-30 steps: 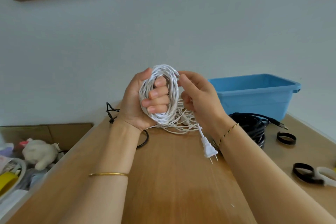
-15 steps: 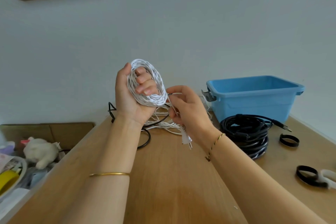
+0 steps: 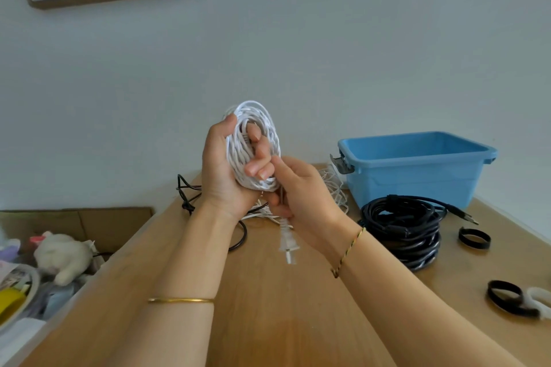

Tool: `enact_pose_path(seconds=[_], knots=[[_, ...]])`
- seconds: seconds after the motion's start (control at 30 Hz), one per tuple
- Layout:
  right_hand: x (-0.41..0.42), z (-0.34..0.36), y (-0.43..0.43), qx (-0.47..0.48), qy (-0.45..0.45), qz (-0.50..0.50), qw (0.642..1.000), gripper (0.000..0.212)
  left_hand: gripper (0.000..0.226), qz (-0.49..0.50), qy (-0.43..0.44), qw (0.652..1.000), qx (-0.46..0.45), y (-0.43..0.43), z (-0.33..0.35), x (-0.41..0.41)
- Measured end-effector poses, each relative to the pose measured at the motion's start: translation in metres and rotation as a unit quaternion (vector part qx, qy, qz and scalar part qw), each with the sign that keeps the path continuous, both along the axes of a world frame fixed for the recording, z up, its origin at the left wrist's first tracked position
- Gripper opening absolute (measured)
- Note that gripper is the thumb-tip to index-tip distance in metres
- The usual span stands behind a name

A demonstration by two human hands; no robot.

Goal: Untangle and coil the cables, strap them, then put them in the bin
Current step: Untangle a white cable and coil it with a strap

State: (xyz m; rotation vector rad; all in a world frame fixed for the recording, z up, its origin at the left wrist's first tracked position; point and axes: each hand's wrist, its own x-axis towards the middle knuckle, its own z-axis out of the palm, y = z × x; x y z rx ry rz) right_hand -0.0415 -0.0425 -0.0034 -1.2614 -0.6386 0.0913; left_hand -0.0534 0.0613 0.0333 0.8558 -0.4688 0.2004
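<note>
**A:** How far along is the job looking?

**B:** Partway, I'm judging. The left hand (image 3: pixel 222 170) is gripping the white coil (image 3: pixel 259 116) and holding it up in the air off the latch end of the blue bin (image 3: pixel 417 182). Its fingers are curling through the loops and the thumb is pressing on the outside. The right hand (image 3: pixel 307 197) is pinching the cable's tail just under the coil, and the plug (image 3: pixel 287 243) is dangling below that pinch.

**A:** So the winding is nearly finishing?

**B:** It's looking that way, since only the short tail is hanging free. No strap is showing round the coil, so strapping and binning are waiting. Some loose white cable (image 3: pixel 334 188) is lying on the table (image 3: pixel 268 322) close by the bin's latch end. Whether it's belonging to the same cable, I cannot tell.

**A:** What else is waiting?

**B:** One black coil (image 3: pixel 402 229) is sitting wound just in front of the bin, though I cannot tell if it's strapped. One thin black cable (image 3: pixel 190 197) is lying loose farther out from the latch end, beyond the hands.

**A:** And what are you counting?

**B:** I'm counting one bin, with nothing showing above its rim and its floor hidden from here. Three straps are lying in front of the bin, on the far side of the black coil from the hands. One black strap (image 3: pixel 474 238) is lying near that coil. A second black strap (image 3: pixel 504 296) is lying nearer the person, with a white strap (image 3: pixel 539 302) touching it. As for cables, I'm counting at least three, and both hands are busy on the white one.
</note>
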Motion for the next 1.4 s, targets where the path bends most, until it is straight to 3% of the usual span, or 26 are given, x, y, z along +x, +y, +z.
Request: enact_pose_path(seconds=[0.13, 0.37, 0.53, 0.7, 0.77, 0.93, 1.03, 1.17, 1.4], knots=[[0.008, -0.001, -0.006, -0.002, 0.012, -0.008, 1.000, 0.019, 0.029, 0.019, 0.009, 0.999, 0.035, -0.007, 0.000, -0.001], [0.011, 0.007, -0.019, 0.013, 0.076, 0.092, 0.993, 0.025, 0.030, 0.027, 0.011, 0.996, 0.082, -0.010, 0.001, -0.002], [0.013, 0.013, -0.025, -0.061, -0.001, -0.005, 0.998, 0.031, 0.036, 0.044, 0.023, 0.993, 0.108, -0.010, -0.002, 0.000], [0.012, 0.020, -0.034, -0.133, -0.076, -0.124, 0.980, 0.021, 0.040, 0.081, 0.033, 0.988, 0.123, -0.016, -0.006, 0.002], [0.012, 0.024, -0.040, -0.169, -0.107, -0.174, 0.964, 0.021, 0.046, 0.093, 0.042, 0.987, 0.122, -0.020, -0.007, 0.001], [0.008, 0.033, -0.061, -0.296, -0.192, -0.266, 0.897, 0.031, 0.030, 0.032, 0.075, 0.986, 0.145, -0.015, -0.009, 0.000], [-0.001, 0.031, -0.076, -0.360, -0.221, -0.284, 0.861, 0.027, 0.045, 0.000, 0.059, 0.970, 0.236, -0.017, -0.015, -0.005], [-0.020, 0.024, -0.088, -0.371, -0.240, -0.297, 0.846, 0.021, 0.021, 0.064, 0.042, 0.957, 0.281, -0.035, -0.019, -0.015], [-0.035, 0.009, -0.100, -0.351, -0.243, -0.302, 0.852, 0.019, 0.023, 0.050, 0.081, 0.950, 0.298, -0.047, -0.020, -0.026]])
